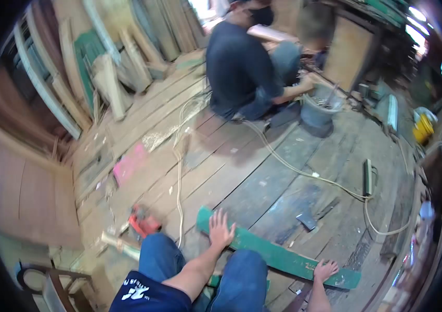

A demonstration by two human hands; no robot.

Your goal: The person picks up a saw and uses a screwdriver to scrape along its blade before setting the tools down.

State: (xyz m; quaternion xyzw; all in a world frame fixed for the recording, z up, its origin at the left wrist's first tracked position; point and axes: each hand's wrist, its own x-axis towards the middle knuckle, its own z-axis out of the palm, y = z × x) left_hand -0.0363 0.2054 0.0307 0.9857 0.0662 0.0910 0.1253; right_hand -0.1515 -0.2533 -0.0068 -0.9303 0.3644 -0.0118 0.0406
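Observation:
A long green painted plank (278,253) lies slantwise in front of my knees, above the floorboards. My left hand (222,231) rests on its left end with the fingers spread. Toward the right end, my right hand (326,270) lies over the plank, its fingers stretched out and slightly bent. The undersides of both hands are hidden. Beside my left knee is a blurred red tool (144,222). A small dark flat piece (307,221) sits on the floor beyond the plank.
A co-worker in dark clothes (244,67) sits ahead, one hand at a grey bucket (317,114). A pale cord (294,169) crosses the floor to a power strip (369,177). Boards (109,86) lean at the left. A pink item (130,164) lies on the floor.

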